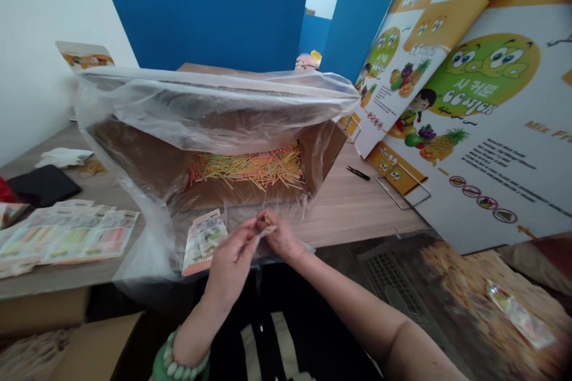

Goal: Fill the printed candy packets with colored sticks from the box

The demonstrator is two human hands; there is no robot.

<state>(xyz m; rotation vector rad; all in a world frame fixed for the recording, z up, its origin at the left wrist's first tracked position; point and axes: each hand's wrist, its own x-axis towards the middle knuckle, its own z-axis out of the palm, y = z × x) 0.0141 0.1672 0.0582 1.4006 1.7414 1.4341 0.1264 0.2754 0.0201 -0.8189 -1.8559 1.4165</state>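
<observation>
At far left, filled packs (75,235) are lying overlapped on the worktop (337,211), their near ends stopping short of its front edge. Below that edge, an open carton (100,345) is holding a tangled, pale brown heap. In the middle, a cloudy liner (214,113) is draping over the rim of a big box (333,152), where colored sticks (250,166) are lying loose. A flat packet (206,238) is resting before it, close beside the left hand (235,250). That hand's fingers are bunching toward the right; I cannot tell what they have. The right hand (281,238) is curling its grip closed around a small tan piece (267,220), just in front of the box. Farther right, a strip of worktop is showing before the printed boards (482,149), a black tool (358,172) lying along it.
</observation>
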